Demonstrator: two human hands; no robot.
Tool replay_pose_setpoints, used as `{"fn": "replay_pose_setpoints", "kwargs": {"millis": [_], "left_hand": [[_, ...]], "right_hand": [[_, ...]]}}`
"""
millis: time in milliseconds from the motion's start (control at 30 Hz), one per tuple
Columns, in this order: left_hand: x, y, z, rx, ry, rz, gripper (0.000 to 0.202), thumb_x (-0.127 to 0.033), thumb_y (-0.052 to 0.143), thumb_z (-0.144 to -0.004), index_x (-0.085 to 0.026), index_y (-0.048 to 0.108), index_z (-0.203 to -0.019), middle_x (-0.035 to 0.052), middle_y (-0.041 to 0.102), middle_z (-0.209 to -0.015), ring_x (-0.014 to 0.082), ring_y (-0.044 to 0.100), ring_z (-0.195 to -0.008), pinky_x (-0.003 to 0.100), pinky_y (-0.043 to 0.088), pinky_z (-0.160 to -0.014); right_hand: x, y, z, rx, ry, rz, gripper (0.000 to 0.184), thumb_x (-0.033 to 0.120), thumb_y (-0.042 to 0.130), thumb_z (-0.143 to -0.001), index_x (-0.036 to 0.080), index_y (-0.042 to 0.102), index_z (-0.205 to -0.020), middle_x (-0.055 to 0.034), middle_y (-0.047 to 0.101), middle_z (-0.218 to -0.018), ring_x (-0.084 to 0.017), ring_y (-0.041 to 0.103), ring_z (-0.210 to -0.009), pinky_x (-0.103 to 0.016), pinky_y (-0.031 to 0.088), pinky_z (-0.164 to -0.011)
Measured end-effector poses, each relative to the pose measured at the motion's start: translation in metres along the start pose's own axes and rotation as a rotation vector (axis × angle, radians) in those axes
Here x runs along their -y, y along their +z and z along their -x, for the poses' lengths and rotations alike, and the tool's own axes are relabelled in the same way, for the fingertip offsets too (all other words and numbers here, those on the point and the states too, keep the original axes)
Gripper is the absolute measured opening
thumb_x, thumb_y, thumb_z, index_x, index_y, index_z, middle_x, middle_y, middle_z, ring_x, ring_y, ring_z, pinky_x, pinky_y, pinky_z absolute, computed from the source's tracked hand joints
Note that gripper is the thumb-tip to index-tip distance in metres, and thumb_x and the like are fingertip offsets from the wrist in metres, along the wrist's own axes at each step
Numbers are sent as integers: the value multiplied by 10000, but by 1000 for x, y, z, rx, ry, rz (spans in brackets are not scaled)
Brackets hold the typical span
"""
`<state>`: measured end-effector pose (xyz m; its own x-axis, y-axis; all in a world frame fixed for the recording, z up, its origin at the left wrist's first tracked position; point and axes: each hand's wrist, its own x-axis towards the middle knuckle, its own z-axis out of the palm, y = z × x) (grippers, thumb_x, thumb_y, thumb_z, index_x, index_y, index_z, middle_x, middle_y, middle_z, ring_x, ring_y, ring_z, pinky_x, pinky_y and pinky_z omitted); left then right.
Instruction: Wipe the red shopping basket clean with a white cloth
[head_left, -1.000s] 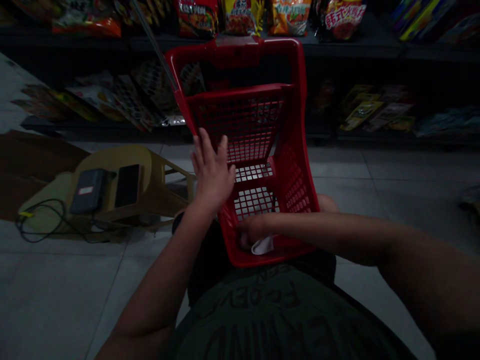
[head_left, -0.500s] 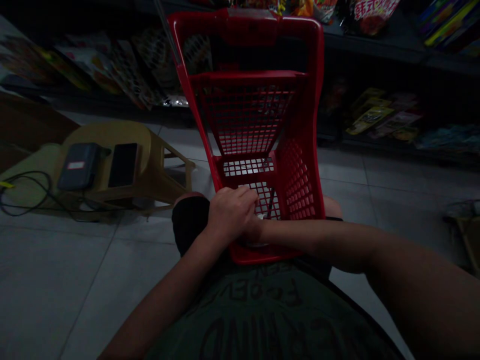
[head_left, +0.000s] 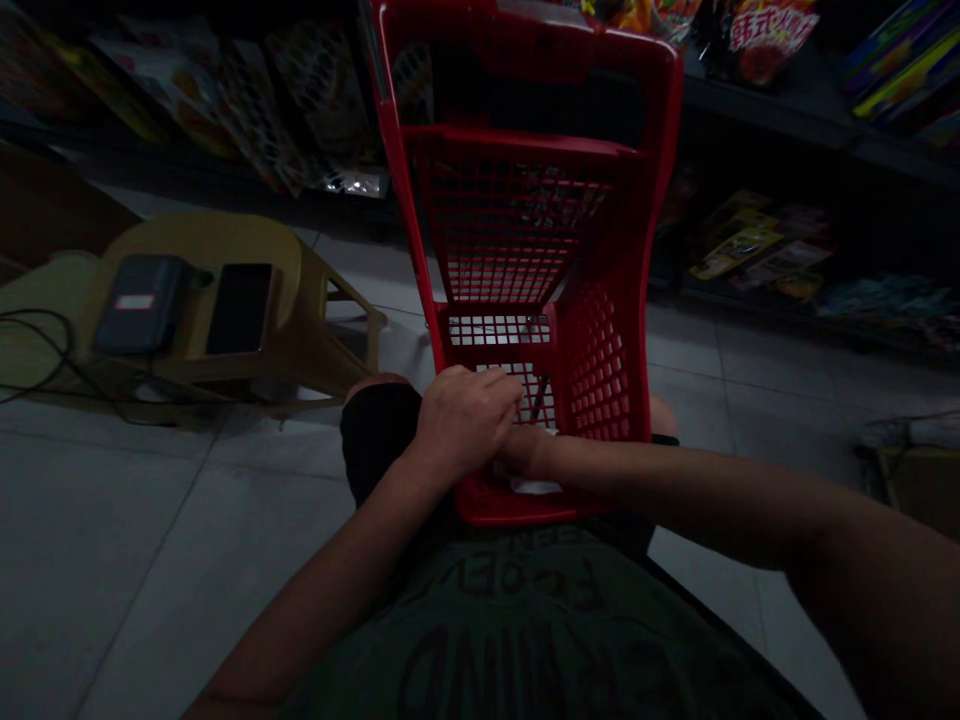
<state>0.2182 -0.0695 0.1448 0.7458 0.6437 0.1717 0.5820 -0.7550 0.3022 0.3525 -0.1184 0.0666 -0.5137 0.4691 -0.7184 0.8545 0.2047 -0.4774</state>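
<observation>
A red plastic shopping basket cart (head_left: 645,250) with grid walls stands between my knees. My left hand (head_left: 472,412) is closed at its near end, fingers curled; what it grips is hidden. Close against it, my right hand (head_left: 521,450) reaches over the near right side into the basket. Its fingers are out of sight behind my left hand. Under my right wrist a white piece (head_left: 536,487) shows, too little of it to name. Farther in, a thin dark stick-like thing (head_left: 540,397) lies against the grid.
To the left, a tan plastic stool (head_left: 300,290) bears a dark case (head_left: 142,305) and a phone (head_left: 241,308). A black cable (head_left: 52,335) loops beside it. Shelves with snack packets (head_left: 772,40) run behind the cart. A box-like object (head_left: 919,470) sits at the right edge.
The view has shifted slightly, and the cart's upper part appears a little farther right. More of the white piece shows under my right wrist. My hands stay close together.
</observation>
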Motion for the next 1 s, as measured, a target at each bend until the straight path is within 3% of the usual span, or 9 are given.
{"fn": "replay_pose_setpoints", "kwargs": {"millis": [100,267,433,567,633,767,833,900,1000], "left_hand": [[1,2,-2,6,17,-20,173,-221,497,-902,-197,635,-801,31,680,-781,183,605,-706,357,382,-661],[1,4,-4,-2,46,17,162,-195,496,-899,-212,640,-827,12,685,-788,180,615,-707,353,381,-652],[2,4,-5,-24,17,11,197,-179,473,-904,-205,642,-806,10,683,-779,180,613,-699,345,389,-668],[4,2,-5,-14,9,-24,188,-165,480,-893,-198,640,-800,22,678,-762,184,613,-694,346,389,-671],[6,1,-5,-17,4,-31,189,-170,478,-897,-196,638,-800,25,677,-763,186,611,-690,347,387,-668],[7,0,-5,-15,16,-28,201,-170,467,-906,-197,636,-800,22,674,-754,185,611,-681,349,381,-665],[8,0,-5,-22,17,-25,198,-169,468,-905,-198,636,-804,21,673,-754,187,611,-681,351,380,-665],[8,1,-5,-30,5,-28,196,-170,468,-904,-197,637,-807,24,674,-762,189,612,-685,355,381,-667],[9,2,-6,-26,0,-30,191,-172,472,-899,-199,636,-804,26,676,-765,191,613,-694,359,383,-674]], "right_hand": [[3,-20,17,155,58,74,314,289,599,-889,139,710,-1141,-116,727,-1075,-223,663,-899,-264,453,-704],[4,-64,72,278,-282,-66,343,207,651,-824,193,711,-1161,-32,734,-1081,-167,662,-916,-233,460,-794],[6,-42,38,218,-73,38,418,185,656,-794,163,684,-1211,-85,706,-1180,-211,663,-1003,-262,479,-791],[7,-21,11,166,69,144,364,309,614,-869,143,689,-1185,-132,711,-1141,-248,678,-989,-293,495,-760],[6,-25,19,167,87,194,352,336,544,-920,132,698,-1162,-150,711,-1126,-258,683,-971,-312,494,-756],[3,-52,64,290,-202,138,319,263,624,-858,177,706,-1154,-90,728,-1081,-216,673,-937,-288,477,-783],[2,-60,80,281,-260,72,331,252,649,-828,199,708,-1149,-62,735,-1041,-194,673,-892,-268,473,-762],[2,-56,78,229,-174,108,325,233,638,-820,185,714,-1133,-85,735,-1038,-211,680,-886,-276,477,-732],[2,-30,45,162,6,237,324,212,605,-839,126,715,-1131,-169,721,-1084,-291,690,-953,-332,501,-720]]}}
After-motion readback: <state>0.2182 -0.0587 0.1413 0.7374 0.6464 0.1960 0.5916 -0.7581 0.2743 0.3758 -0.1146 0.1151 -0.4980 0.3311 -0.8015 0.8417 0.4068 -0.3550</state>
